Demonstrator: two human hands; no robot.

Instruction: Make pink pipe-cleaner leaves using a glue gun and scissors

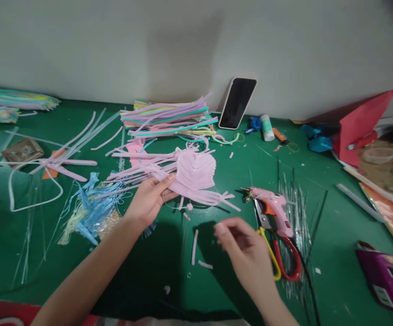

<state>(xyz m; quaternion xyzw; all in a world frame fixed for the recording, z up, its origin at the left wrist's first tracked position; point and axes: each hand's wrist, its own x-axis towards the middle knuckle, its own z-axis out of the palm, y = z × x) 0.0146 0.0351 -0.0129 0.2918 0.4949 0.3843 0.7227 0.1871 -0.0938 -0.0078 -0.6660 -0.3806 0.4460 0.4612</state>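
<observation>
My left hand [150, 199] grips the edge of a pink heart-shaped piece made of pipe cleaners [193, 174], whose loose ends fan out to both sides on the green table [332, 235]. My right hand [242, 249] hovers blurred over the table just below and to the right of the piece, fingers loosely curled, close to short pink cut bits [194, 244]. A pink glue gun [273, 208] and scissors with yellow and red handles [280, 253] lie just right of my right hand.
A stack of pastel pipe cleaners [169, 118] sits behind the piece, and a phone [237, 103] leans on the wall. Blue scraps [91, 208] lie left, clear sticks [296, 213] right, red paper [362, 124] far right, a purple device [386, 276] at the lower right.
</observation>
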